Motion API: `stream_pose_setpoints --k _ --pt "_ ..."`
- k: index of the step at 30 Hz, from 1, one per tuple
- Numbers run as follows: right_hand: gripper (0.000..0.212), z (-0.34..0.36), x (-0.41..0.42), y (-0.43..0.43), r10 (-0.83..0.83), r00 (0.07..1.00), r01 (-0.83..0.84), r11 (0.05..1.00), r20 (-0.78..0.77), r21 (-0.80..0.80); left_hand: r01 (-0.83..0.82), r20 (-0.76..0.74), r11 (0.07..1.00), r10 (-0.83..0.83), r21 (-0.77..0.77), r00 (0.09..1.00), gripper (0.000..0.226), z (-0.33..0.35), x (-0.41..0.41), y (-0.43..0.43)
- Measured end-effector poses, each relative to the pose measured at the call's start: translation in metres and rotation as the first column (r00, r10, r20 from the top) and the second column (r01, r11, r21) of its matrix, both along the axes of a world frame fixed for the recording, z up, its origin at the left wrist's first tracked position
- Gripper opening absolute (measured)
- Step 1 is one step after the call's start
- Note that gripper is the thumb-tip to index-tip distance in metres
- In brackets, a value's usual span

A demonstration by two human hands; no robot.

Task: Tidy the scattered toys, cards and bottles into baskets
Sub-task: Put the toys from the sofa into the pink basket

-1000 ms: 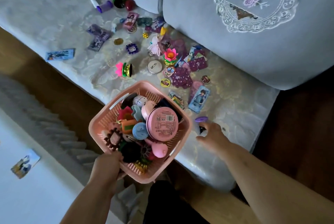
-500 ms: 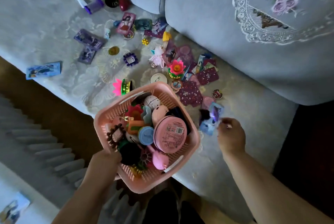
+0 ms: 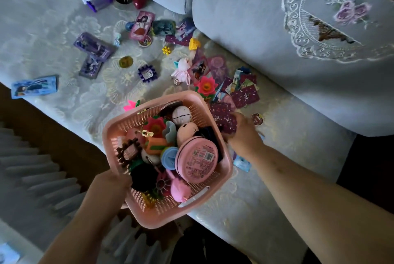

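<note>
My left hand (image 3: 108,185) grips the near-left corner of a pink plastic basket (image 3: 221,180), held over the sofa's front edge. It is full of toys, among them a round pink tin (image 3: 197,161) and a pink flower (image 3: 154,127). My right hand (image 3: 242,133) is just right of the basket, its fingers curled on dark maroon cards (image 3: 223,119). A blue card (image 3: 242,162) shows under that wrist. More cards (image 3: 245,93), a pink flower toy (image 3: 205,87), a small doll (image 3: 182,70) and a purple bottle (image 3: 100,2) lie scattered on the seat.
The grey sofa seat (image 3: 266,189) runs from upper left to lower right, with back cushions (image 3: 255,18) behind. A blue card (image 3: 34,87) lies near the seat's left edge. Wood floor (image 3: 53,136) and a pale rug (image 3: 32,174) lie at left.
The basket and my left hand have moved a little toward the toys. My right hand has swung left from the blue card to the maroon cards beside the basket.
</note>
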State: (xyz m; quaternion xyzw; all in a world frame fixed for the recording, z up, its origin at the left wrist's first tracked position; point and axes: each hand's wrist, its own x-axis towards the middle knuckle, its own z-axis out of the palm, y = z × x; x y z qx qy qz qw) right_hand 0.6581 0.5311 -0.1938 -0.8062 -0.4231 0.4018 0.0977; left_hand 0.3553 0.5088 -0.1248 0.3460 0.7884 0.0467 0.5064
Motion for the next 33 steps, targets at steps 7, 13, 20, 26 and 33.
stream_pose_setpoints --k 7,13,20,26,33 --pt "0.03 -0.036 -0.016 0.005 0.313 0.949 -0.309 0.949 0.047 -0.068 -0.176 0.073 0.984 0.177 -0.019 0.982 0.018 0.013 -0.015 -0.012" --pt "0.009 -0.032 -0.013 0.017 0.124 0.992 -0.123 0.991 0.01 -0.047 -0.291 0.078 0.957 0.291 -0.004 0.954 0.017 0.029 -0.022 -0.014" --pt "0.017 0.062 -0.029 0.051 -0.05 0.962 0.167 0.886 -0.268 0.434 -0.341 0.109 0.94 0.338 0.012 0.935 0.015 0.047 -0.019 0.004" --pt "0.022 0.07 -0.044 0.093 -0.071 0.974 0.168 0.863 -0.214 0.476 -0.341 0.178 0.94 0.331 0.026 0.927 0.013 0.042 -0.019 0.049" --pt "0.08 -0.013 -0.043 0.147 -0.005 0.996 -0.005 0.993 0.086 0.115 -0.328 0.207 0.938 0.3 0.112 0.931 0.011 0.032 -0.044 0.118"
